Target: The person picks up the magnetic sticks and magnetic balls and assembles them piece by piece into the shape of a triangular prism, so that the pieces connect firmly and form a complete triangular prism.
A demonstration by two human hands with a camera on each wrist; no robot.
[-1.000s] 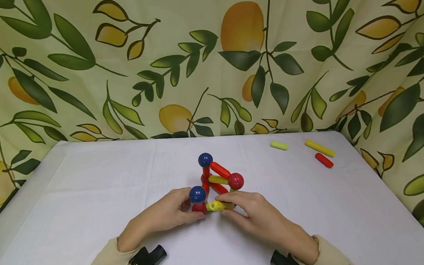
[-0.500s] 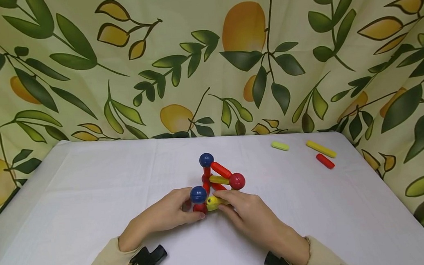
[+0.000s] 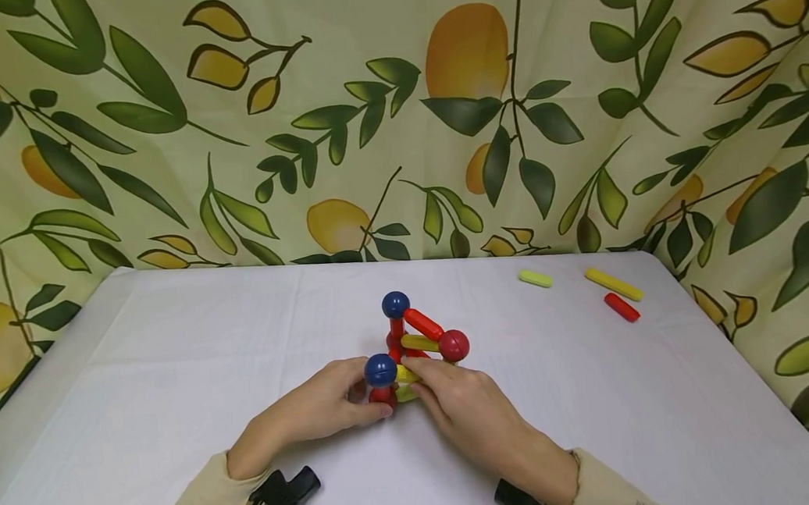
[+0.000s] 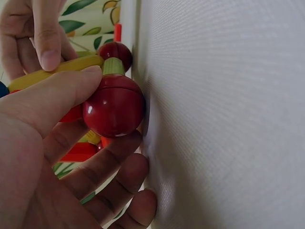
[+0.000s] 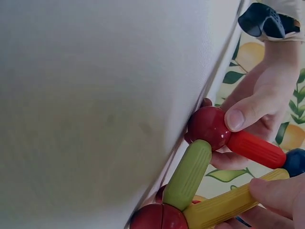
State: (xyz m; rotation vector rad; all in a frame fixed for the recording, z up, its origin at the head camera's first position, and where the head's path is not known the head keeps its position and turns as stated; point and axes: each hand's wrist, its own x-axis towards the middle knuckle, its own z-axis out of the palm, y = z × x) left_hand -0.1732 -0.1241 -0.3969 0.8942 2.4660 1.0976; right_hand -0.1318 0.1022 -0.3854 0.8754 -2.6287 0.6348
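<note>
A frame of magnetic balls and rods stands mid-table. My left hand (image 3: 317,406) grips its near-left red ball (image 4: 114,107), thumb on one side and fingers on the other. A red rod (image 5: 256,150) joins that ball to the blue ball (image 3: 381,370) above. A light green rod (image 5: 187,175) links it to another red ball (image 5: 159,218) low on the right. My right hand (image 3: 473,408) pinches a yellow rod (image 5: 236,202) slanting between this low ball and the blue ball, its upper end right at the blue one. My right fingers hide part of the frame in the head view.
At the frame's back, a second blue ball (image 3: 396,305) tops a red rod; a raised red ball (image 3: 453,345) is at its right. Loose light green (image 3: 535,278), yellow (image 3: 614,284) and red (image 3: 622,307) rods lie back right. A patterned curtain (image 3: 340,132) hangs behind the table.
My right hand has moved left and slightly up with the yellow rod, bringing its end to the near blue ball. My left hand has kept its hold on the red ball.
</note>
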